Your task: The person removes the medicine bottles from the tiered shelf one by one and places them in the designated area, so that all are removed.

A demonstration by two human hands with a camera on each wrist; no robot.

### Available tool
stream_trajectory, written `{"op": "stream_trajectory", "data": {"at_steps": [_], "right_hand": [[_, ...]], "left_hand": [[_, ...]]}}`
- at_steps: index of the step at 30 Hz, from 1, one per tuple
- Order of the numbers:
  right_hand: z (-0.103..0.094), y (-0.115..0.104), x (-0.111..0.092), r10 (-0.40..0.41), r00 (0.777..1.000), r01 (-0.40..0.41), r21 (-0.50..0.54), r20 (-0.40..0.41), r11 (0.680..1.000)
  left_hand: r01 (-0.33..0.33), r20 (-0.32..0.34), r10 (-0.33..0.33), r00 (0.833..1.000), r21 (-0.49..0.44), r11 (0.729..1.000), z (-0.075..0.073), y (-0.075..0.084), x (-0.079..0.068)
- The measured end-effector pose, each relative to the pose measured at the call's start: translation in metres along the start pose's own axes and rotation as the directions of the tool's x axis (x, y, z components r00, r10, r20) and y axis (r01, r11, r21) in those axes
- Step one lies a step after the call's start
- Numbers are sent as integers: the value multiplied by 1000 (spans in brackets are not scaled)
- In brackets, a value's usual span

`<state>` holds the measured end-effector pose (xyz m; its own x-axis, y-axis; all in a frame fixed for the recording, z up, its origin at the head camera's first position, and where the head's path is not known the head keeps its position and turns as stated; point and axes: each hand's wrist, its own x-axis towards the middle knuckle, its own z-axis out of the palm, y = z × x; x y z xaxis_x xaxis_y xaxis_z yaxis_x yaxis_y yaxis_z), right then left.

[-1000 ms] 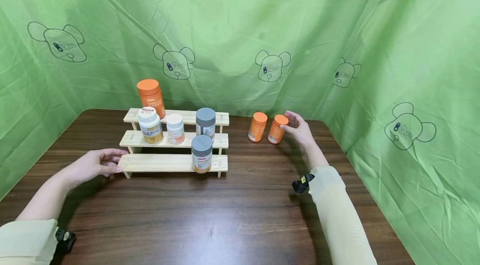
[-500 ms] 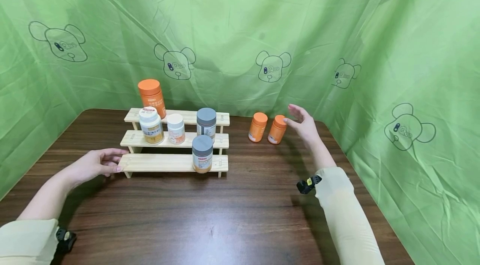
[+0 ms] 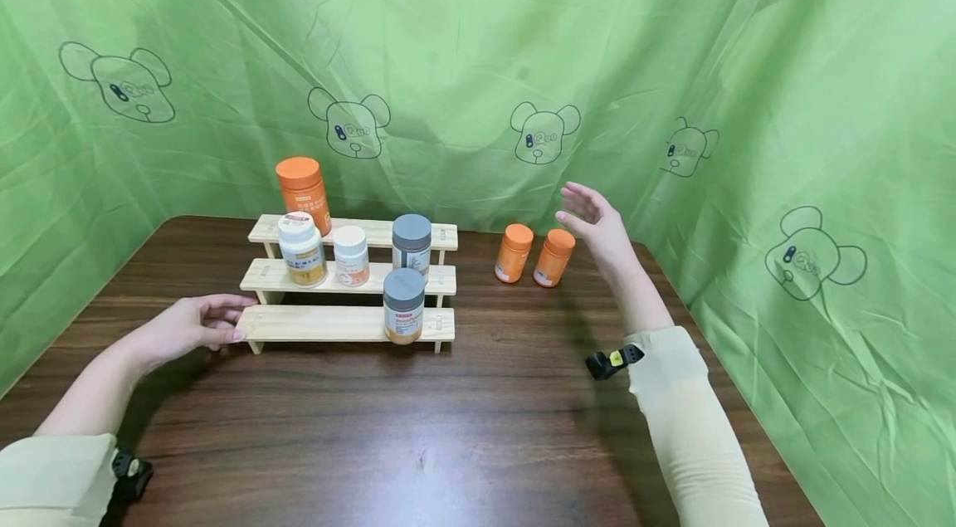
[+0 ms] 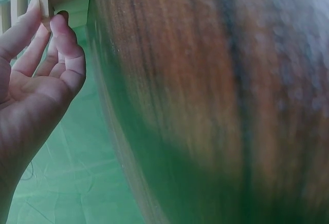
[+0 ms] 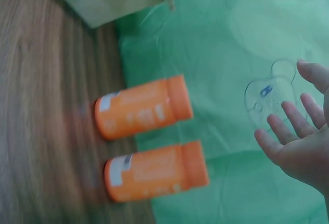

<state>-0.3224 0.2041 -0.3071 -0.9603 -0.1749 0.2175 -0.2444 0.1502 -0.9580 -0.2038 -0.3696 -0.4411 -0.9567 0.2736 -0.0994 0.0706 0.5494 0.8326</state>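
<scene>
My left hand (image 3: pixel 190 328) pinches the left end of the lowest step of a three-tier wooden display rack (image 3: pixel 314 324); in the left wrist view the thumb and fingertips meet at the wood's edge. Two small orange bottles (image 3: pixel 514 253) stand upright side by side on the table, right of the rack. Above and just right of the nearer-right orange bottle (image 3: pixel 553 259), my right hand (image 3: pixel 601 232) is raised with fingers apart and nothing in it. Both bottles (image 5: pixel 144 108) appear whole in the right wrist view, apart from the right hand (image 5: pixel 303 142).
On the rack are a large orange bottle (image 3: pixel 304 197), two white bottles (image 3: pixel 301 251) and two grey-lidded jars (image 3: pixel 403 307). Green cloth (image 3: pixel 448 79) with mouse drawings hangs behind and beside the dark wooden table (image 3: pixel 418 436).
My right hand has come off the right orange bottle, first drawing back to the right, then rising above it. The bottles stay in place. My left hand keeps its grip on the rack.
</scene>
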Motion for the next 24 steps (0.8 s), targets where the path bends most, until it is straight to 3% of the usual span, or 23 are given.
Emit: {"op": "stream_trajectory", "data": {"at_steps": [8, 24], "right_hand": [[13, -10, 10, -19, 999, 16, 117, 26, 993], [56, -60, 14, -98, 990, 81, 159, 104, 984]], "left_hand": [[4, 2, -4, 1000, 5, 1000, 0, -2, 0], [4, 7, -4, 1000, 4, 1000, 0, 0, -1]]}}
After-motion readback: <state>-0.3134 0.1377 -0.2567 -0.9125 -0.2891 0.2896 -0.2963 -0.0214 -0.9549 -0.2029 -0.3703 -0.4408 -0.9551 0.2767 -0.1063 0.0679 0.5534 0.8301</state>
